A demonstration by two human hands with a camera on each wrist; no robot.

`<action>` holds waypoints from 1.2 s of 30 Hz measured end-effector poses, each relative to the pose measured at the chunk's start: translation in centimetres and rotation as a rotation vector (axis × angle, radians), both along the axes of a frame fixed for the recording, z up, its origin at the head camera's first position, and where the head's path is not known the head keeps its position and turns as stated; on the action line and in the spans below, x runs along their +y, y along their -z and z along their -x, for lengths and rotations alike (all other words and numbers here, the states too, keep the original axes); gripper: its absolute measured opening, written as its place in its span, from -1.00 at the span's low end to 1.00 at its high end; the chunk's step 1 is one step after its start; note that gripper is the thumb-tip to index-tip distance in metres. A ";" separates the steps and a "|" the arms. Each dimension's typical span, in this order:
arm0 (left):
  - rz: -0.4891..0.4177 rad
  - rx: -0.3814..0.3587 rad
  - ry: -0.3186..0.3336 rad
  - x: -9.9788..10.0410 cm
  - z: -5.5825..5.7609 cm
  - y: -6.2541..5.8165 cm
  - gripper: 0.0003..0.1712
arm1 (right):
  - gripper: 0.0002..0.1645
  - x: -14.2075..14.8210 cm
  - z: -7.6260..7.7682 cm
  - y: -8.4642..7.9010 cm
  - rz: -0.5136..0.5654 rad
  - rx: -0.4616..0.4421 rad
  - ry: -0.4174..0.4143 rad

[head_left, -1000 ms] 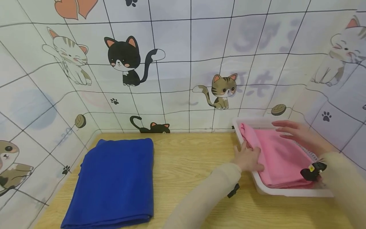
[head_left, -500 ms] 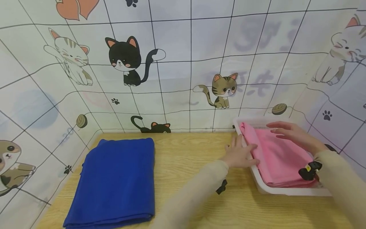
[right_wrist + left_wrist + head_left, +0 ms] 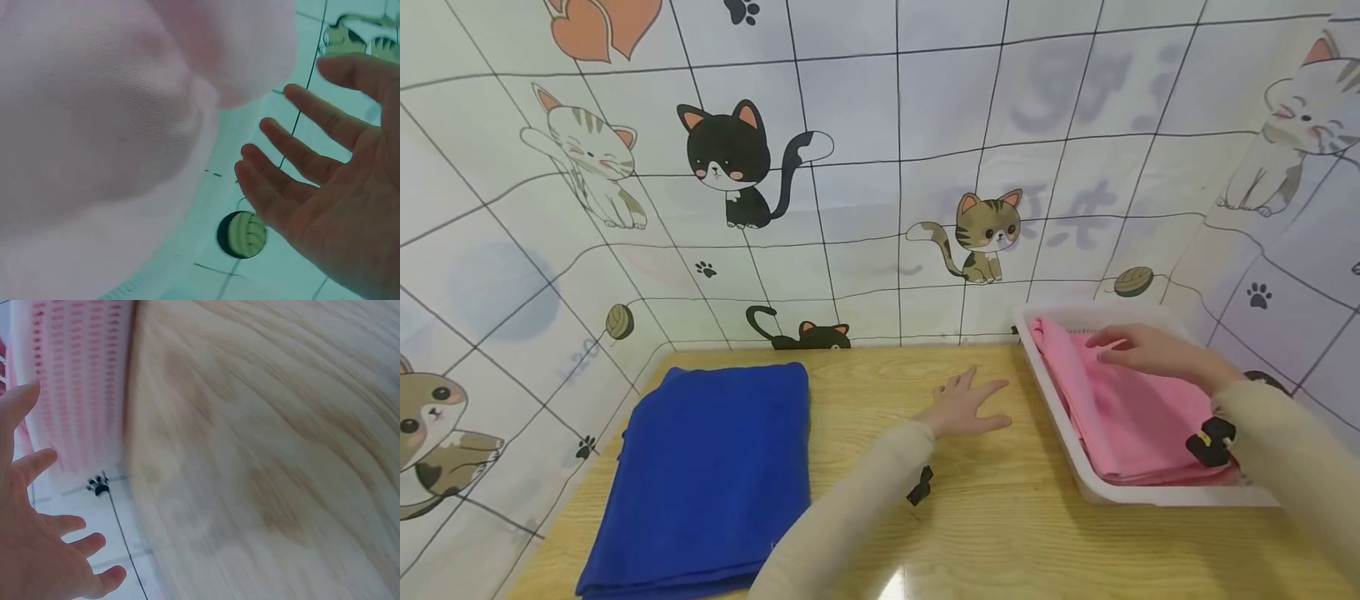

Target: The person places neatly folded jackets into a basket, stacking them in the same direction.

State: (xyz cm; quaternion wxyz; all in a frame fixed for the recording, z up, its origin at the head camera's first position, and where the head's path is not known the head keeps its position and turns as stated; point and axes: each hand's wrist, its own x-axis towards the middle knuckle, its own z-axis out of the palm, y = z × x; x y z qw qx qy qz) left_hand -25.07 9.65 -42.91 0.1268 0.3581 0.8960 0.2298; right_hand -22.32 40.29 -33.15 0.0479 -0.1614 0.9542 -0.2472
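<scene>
A folded pink cloth point(image 3: 1142, 417) lies inside a white plastic basket point(image 3: 1078, 467) at the right of the head view. My left hand point(image 3: 962, 407) hovers over the table between the basket and a blue cloth, fingers spread, holding nothing. In the left wrist view the left hand point(image 3: 44, 544) is apart from the basket's perforated side point(image 3: 78, 375). Above the pink cloth's far part is my right hand point(image 3: 1150, 350). The right wrist view has the right hand point(image 3: 337, 169) with fingers extended and apart from the pink cloth point(image 3: 94, 125), nothing in its grasp.
A folded blue cloth point(image 3: 707, 467) lies on the left of the wood-grain table point(image 3: 1000, 533). Behind and at both sides rises a wall covering point(image 3: 865, 200) printed with cats and grid lines. Each wrist carries a small black device point(image 3: 1213, 440).
My left hand has let go of the pink cloth and the basket's left edge and moved left over the table. The right hand has shifted slightly left above the cloth.
</scene>
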 end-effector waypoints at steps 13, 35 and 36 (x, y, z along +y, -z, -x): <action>0.077 0.012 -0.083 -6.3 1.6 1.4 -0.24 | -0.64 -4.2 0.4 -0.9 -0.143 0.059 -0.112; 0.168 0.057 -0.129 -12.3 2.4 0.2 -0.30 | -0.68 -13.2 -1.1 -0.5 -0.209 0.045 -0.333; 0.161 0.060 -0.128 -12.5 2.3 0.0 -0.30 | -0.68 -13.4 -1.1 -0.4 -0.217 0.047 -0.330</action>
